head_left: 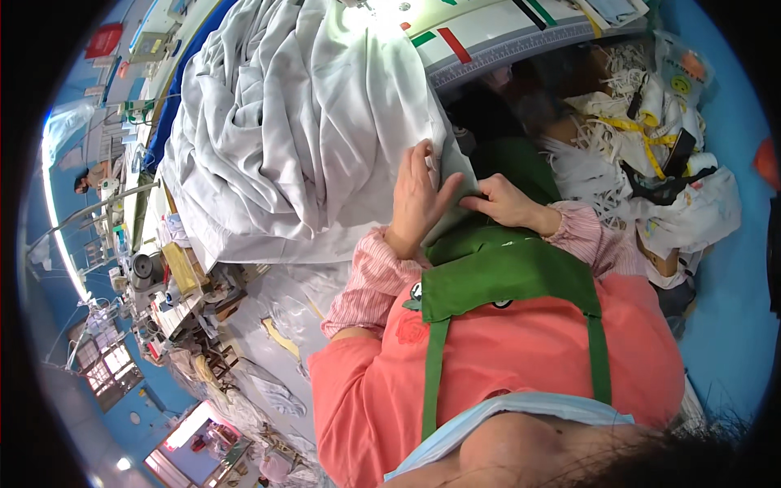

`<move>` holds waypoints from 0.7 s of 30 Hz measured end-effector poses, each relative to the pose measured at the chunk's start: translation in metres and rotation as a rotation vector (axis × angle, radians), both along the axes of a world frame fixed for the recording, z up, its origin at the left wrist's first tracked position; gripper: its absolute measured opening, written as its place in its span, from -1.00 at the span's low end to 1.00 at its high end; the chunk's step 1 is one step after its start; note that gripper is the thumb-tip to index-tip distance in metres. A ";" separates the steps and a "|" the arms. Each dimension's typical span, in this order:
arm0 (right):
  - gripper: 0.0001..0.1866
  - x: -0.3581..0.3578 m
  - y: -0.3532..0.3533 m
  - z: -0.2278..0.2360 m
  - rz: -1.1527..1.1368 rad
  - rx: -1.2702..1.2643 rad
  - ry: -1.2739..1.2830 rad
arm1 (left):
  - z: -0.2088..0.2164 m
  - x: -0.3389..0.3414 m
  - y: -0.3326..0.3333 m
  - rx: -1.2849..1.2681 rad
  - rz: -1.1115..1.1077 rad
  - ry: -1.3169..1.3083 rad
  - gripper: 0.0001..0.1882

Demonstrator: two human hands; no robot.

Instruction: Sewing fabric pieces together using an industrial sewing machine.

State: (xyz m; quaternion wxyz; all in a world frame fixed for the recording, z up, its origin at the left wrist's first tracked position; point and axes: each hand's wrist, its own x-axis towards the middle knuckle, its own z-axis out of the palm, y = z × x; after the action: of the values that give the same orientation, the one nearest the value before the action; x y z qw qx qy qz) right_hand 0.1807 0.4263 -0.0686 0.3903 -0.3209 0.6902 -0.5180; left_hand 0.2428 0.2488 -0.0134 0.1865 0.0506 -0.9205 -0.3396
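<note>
A large light-grey cloth lies heaped in folds over the worktable, and its near edge hangs down in front of me. My left hand rests against the cloth's right edge, fingers stretched upward and thumb held apart. To the right of it, my right hand pinches the hanging corner of the cloth between thumb and bent fingers. Both hands are just above the green apron on my lap. Bright light falls on the cloth at the top, where a small part of a metal machine shows.
A measuring scale runs along the table's front edge, beside coloured tape strips. Right of me is a pile of fabric scraps with a yellow tape measure and a dark phone-like object. Far left, a person is among workbenches.
</note>
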 end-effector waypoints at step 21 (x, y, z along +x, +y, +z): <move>-0.76 0.006 0.021 0.009 -0.029 -0.067 -0.244 | -0.051 0.080 -0.068 0.268 0.209 -0.486 -0.77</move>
State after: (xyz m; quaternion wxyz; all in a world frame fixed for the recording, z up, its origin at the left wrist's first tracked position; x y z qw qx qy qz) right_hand 0.1870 0.4473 -0.0597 0.4529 -0.2583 0.6245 -0.5816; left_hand 0.3227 0.1805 -0.0642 -0.0141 0.2490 -0.8751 -0.4148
